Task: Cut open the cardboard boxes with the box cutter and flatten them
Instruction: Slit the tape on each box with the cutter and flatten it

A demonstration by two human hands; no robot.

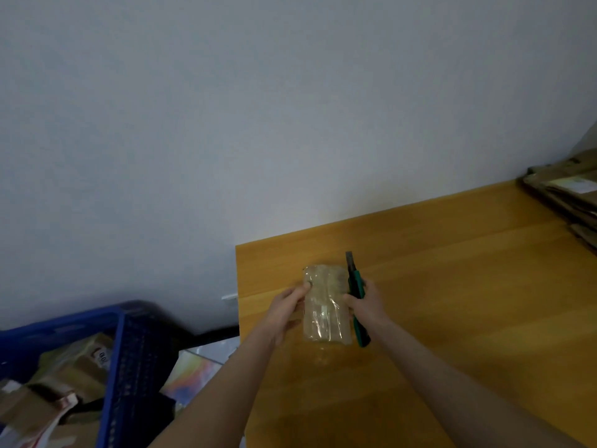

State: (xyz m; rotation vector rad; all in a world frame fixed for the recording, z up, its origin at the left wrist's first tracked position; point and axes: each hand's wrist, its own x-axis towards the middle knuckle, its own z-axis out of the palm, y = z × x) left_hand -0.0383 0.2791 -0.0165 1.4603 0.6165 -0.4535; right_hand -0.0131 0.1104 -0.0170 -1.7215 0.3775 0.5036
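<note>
Your left hand [287,305] grips the left edge of the small taped box [324,305], thumb on top, holding it over the near left part of the table [468,286]. Your right hand [365,302] is closed round the green cutter [355,279], its tip pointing away from you, just beside the box's right edge. Flattened cardboard [562,195] is stacked at the table's far right. More boxes [74,367] fill the blue crate [119,350] on your left.
</note>
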